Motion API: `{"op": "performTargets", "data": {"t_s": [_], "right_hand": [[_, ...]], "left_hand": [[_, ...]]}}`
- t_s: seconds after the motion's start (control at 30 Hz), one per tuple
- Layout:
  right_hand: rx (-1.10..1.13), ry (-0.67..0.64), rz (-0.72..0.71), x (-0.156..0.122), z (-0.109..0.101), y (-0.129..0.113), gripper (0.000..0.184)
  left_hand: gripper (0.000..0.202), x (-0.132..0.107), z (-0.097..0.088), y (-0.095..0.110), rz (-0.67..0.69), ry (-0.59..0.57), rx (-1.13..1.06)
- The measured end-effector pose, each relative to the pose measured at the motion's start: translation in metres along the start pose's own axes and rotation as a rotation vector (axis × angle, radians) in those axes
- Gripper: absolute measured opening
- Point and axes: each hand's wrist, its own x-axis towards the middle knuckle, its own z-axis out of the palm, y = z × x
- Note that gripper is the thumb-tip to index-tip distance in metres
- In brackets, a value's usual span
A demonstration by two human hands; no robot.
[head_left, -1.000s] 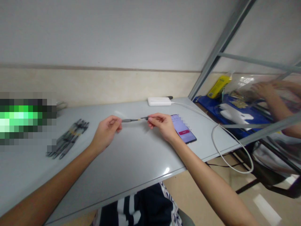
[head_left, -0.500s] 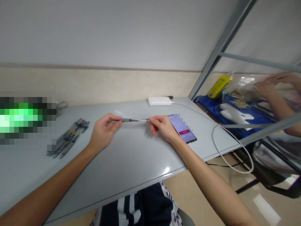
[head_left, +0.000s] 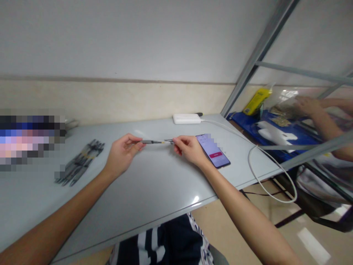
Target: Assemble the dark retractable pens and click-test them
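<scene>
A slim pen (head_left: 150, 142) with a grey grip and a pale, clear-looking middle lies level between my two hands, above the table. My left hand (head_left: 121, 151) pinches its grey end between thumb and fingertips. At the other end, my right hand (head_left: 190, 148) is closed in a pinch; a thin dark piece, perhaps the clip, shows at its fingertips. Whether that piece is joined to the pen I cannot tell. Several similar grey and black pens (head_left: 82, 160) lie side by side in a bunch left of my left hand.
A lit phone (head_left: 213, 151) lies just right of my right hand. Behind it sits a white power-bank-like box (head_left: 187, 118) with a white cable (head_left: 249, 156) looping off the table edge. Beyond a metal post (head_left: 248, 70), a co-worker's hands (head_left: 310, 106) are over a blue table (head_left: 239, 123).
My right hand has shifted slightly left along the pen, and the thin dark piece now shows at its fingertips. My left hand is nearly still. The co-worker's hands have moved left.
</scene>
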Motion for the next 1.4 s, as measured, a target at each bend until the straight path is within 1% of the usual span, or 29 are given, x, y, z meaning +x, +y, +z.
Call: {"op": "performTargets", "data": {"t_s": [0.07, 0.1, 0.13, 0.23, 0.27, 0.3, 0.37, 0.47, 0.5, 0.53, 0.6, 0.63, 0.7, 0.77, 0.83, 0.9, 1.0, 1.07, 1.1, 1.2, 1.23, 1.27, 1.3, 1.33, 1.4], "right_hand": [[-0.108, 0.004, 0.037, -0.001, 0.000, 0.001, 0.047], [-0.164, 0.018, 0.032, -0.001, 0.000, 0.001, 0.050], [-0.215, 0.035, 0.004, -0.002, -0.001, 0.001, 0.049], [-0.327, 0.061, -0.158, -0.004, -0.002, -0.002, 0.031], [-0.359, 0.062, -0.202, -0.005, -0.002, -0.003, 0.029], [-0.390, 0.056, -0.225, -0.005, -0.001, -0.003, 0.029], [-0.439, 0.005, -0.216, -0.006, -0.001, -0.003, 0.028], [-0.448, -0.109, -0.148, -0.006, -0.001, -0.003, 0.052], [-0.438, -0.119, -0.132, -0.006, -0.001, -0.003, 0.056], [-0.424, -0.103, -0.127, -0.006, -0.002, -0.004, 0.054], [-0.392, -0.036, -0.162, -0.006, -0.004, -0.005, 0.037], [-0.376, -0.010, -0.200, -0.006, -0.004, -0.006, 0.032], [-0.373, -0.004, -0.280, -0.006, -0.005, -0.006, 0.031], [-0.415, -0.023, -0.320, -0.006, -0.004, -0.005, 0.023], [-0.486, -0.030, -0.307, -0.006, -0.004, -0.004, 0.020], [-0.543, -0.051, -0.269, -0.006, -0.003, -0.004, 0.023], [-0.535, -0.100, -0.211, -0.005, -0.003, -0.005, 0.030], [-0.438, -0.134, -0.149, -0.005, -0.003, -0.006, 0.035], [-0.353, -0.162, -0.091, -0.004, -0.004, -0.005, 0.038], [-0.010, -0.286, 0.172, -0.003, -0.004, -0.002, 0.044], [0.080, -0.304, 0.242, -0.002, -0.004, 0.000, 0.045], [0.126, -0.290, 0.274, -0.002, -0.004, 0.000, 0.045], [0.116, -0.247, 0.258, -0.002, -0.003, 0.001, 0.044], [0.058, -0.188, 0.200, -0.002, -0.003, 0.000, 0.043], [-0.129, -0.069, 0.022, -0.003, -0.003, -0.001, 0.038]], "left_hand": [[0.030, -0.001, 0.001, 0.001, 0.003, -0.010, -0.002], [0.030, -0.001, 0.001, 0.001, 0.002, -0.011, -0.004], [0.030, -0.001, 0.002, 0.001, -0.001, -0.011, -0.005], [0.032, -0.001, 0.002, 0.000, -0.025, -0.021, -0.013], [0.032, -0.001, 0.002, 0.000, -0.036, -0.028, -0.022], [0.032, 0.000, 0.001, 0.000, -0.046, -0.034, -0.034], [0.032, 0.000, 0.001, 0.001, -0.064, -0.048, -0.058], [0.032, -0.001, 0.001, 0.003, -0.083, -0.066, -0.078], [0.031, -0.001, 0.001, 0.002, -0.088, -0.073, -0.083], [0.030, -0.001, 0.002, 0.002, -0.093, -0.079, -0.088], [0.028, 0.000, 0.002, -0.001, -0.100, -0.084, -0.100], [0.028, 0.000, 0.002, -0.002, -0.104, -0.086, -0.106], [0.027, 0.001, 0.001, -0.006, -0.109, -0.085, -0.119], [0.026, 0.002, 0.000, -0.008, -0.107, -0.088, -0.127], [0.026, 0.002, 0.000, -0.007, -0.102, -0.105, -0.128], [0.027, 0.001, 0.001, -0.006, -0.104, -0.126, -0.127], [0.029, 0.000, 0.001, -0.004, -0.109, -0.134, -0.104], [0.030, -0.001, 0.001, -0.004, -0.095, -0.135, -0.070], [0.031, -0.001, 0.000, -0.005, -0.076, -0.134, -0.047], [0.029, -0.001, -0.001, -0.005, 0.011, -0.121, 0.040], [0.028, -0.002, -0.001, -0.005, 0.035, -0.112, 0.062], [0.027, -0.002, -0.001, -0.004, 0.046, -0.110, 0.071], [0.027, -0.003, 0.000, -0.004, 0.041, -0.122, 0.065], [0.026, -0.003, 0.000, -0.003, 0.023, -0.146, 0.044], [0.025, -0.004, 0.002, -0.003, -0.040, -0.230, -0.027]]}}
